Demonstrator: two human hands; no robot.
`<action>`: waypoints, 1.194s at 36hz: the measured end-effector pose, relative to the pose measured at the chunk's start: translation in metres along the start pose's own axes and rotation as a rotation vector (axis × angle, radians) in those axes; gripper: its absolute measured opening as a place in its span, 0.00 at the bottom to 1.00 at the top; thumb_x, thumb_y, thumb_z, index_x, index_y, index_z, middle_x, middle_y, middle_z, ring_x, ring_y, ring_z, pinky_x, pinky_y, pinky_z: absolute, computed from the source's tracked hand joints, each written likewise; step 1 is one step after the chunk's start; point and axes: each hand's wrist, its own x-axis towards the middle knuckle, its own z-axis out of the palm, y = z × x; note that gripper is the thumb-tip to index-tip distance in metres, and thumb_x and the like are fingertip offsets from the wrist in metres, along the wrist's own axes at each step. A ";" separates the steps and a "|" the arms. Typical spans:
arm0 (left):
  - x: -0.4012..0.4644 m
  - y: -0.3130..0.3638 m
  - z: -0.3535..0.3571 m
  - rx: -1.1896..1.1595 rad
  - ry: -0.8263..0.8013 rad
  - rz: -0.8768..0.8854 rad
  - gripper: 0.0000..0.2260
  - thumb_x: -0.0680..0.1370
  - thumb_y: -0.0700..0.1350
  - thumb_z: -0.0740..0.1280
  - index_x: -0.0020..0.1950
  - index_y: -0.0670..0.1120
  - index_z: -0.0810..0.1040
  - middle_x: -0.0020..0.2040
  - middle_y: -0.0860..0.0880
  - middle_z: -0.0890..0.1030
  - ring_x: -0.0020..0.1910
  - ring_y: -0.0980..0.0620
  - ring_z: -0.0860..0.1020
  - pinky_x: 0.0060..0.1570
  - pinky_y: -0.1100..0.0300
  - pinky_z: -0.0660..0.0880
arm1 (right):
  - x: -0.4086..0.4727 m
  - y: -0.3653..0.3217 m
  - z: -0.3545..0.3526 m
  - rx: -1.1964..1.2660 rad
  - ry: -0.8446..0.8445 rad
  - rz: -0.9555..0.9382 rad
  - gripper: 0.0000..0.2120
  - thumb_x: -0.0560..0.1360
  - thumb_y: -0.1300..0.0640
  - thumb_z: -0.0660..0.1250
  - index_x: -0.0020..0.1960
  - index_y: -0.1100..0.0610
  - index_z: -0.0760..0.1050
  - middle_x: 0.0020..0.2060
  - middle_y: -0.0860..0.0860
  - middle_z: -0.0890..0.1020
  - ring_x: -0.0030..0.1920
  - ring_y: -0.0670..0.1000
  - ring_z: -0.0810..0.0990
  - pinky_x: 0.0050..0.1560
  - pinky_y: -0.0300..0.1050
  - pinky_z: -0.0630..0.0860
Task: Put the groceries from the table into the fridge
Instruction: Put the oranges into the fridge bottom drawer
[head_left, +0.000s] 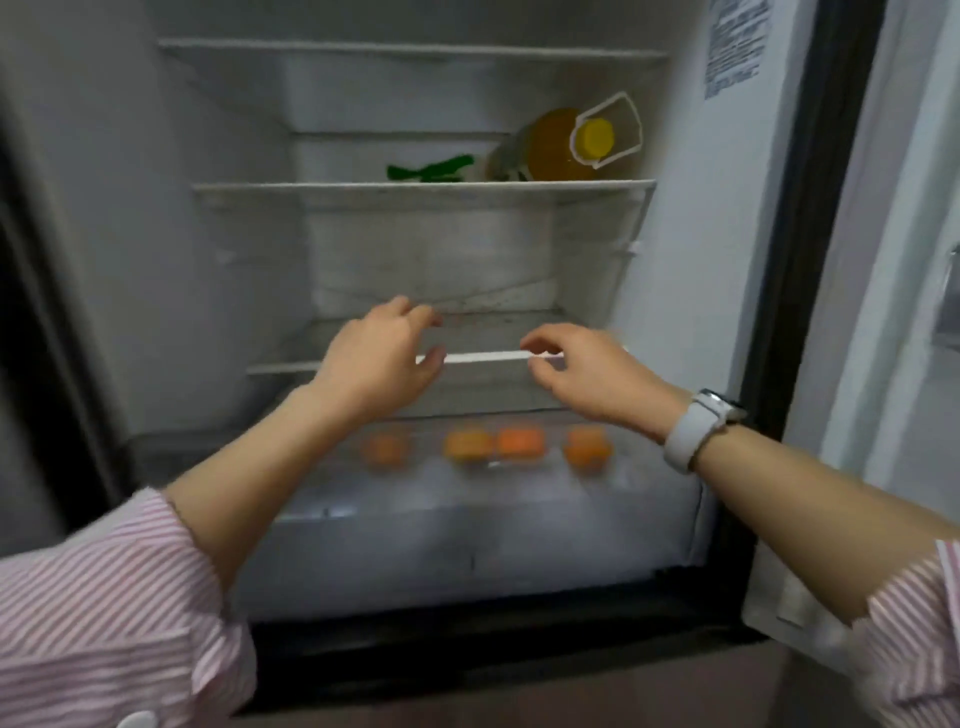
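- Two bare hands reach into an open fridge (218, 234), seen from a head-worn camera looking down and forward.
- The left hand (376, 358) hovers in front of the lower shelf (483, 357), fingers loosely curled and a little apart, holding nothing.
- The right hand (587, 374) is level with it just to the right, fingers relaxed and slightly bent near the shelf's white front edge; it holds nothing either. Whether a fingertip touches the edge cannot be told through the blur.
- A pale wristwatch (698, 428) sits on the right wrist, and pink striped sleeves (104, 613) are pushed up both forearms.
- Groceries already inside: a bottle of orange liquid (550, 145) with a yellow cap lies on its side on the middle shelf, and a green item (431, 169) lies just left of it, too blurred to name.
- Four orange fruits (519, 441) sit in a row in the clear drawer (467, 519) below the hands.
- Judging from this, some items are stored and the hands look to be between loads; the table is out of view, so how much remains cannot be told.
- The top shelf (410, 49) shows nothing on it, and the door (904, 260) stands open on the right with a printed label (737, 47) on the inner wall.
- Nothing visibly blocks the shelves.
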 end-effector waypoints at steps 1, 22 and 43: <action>-0.019 0.001 -0.006 -0.014 0.087 -0.046 0.17 0.76 0.51 0.62 0.61 0.44 0.74 0.58 0.41 0.76 0.57 0.38 0.75 0.52 0.46 0.73 | -0.012 -0.008 0.005 0.026 0.066 -0.037 0.13 0.76 0.59 0.61 0.59 0.59 0.75 0.57 0.56 0.79 0.59 0.56 0.75 0.60 0.46 0.67; -0.628 -0.028 -0.086 0.081 -0.111 -1.023 0.16 0.73 0.50 0.64 0.58 0.45 0.77 0.57 0.46 0.78 0.55 0.44 0.77 0.53 0.47 0.73 | -0.331 -0.313 0.261 0.417 -0.564 -0.307 0.15 0.76 0.56 0.58 0.60 0.56 0.75 0.58 0.54 0.78 0.61 0.55 0.72 0.62 0.49 0.66; -1.007 -0.174 -0.395 0.539 0.107 -1.663 0.14 0.74 0.42 0.67 0.59 0.43 0.76 0.58 0.44 0.77 0.58 0.43 0.75 0.57 0.48 0.70 | -0.478 -0.839 0.375 0.678 -0.996 -0.937 0.14 0.78 0.56 0.58 0.62 0.55 0.72 0.60 0.51 0.75 0.61 0.50 0.72 0.61 0.42 0.68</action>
